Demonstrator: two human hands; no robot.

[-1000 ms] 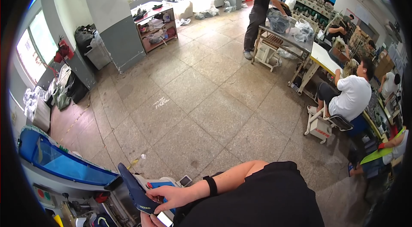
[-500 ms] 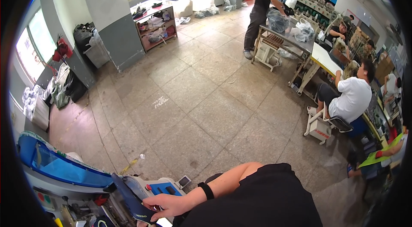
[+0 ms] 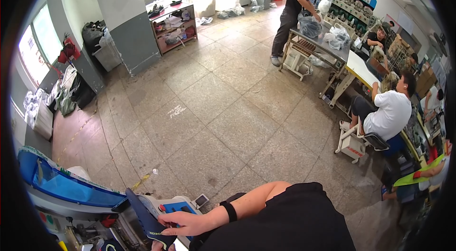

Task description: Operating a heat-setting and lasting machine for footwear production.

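here, low in the head view, the right hand (image 3: 183, 222) reaches leftward, fingers wrapped around a dark blue shoe insole (image 3: 145, 218), held tilted over the grey machine (image 3: 142, 203) beside its blue control panel (image 3: 178, 209). the left hand (image 3: 159, 247) barely shows at the bottom edge; grip cannot be told. a blue guard (image 3: 61, 187) lies left.

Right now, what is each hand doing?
Right hand: closed on a dark blue shoe insole.
Left hand: barely in view at the bottom edge; cannot be told.
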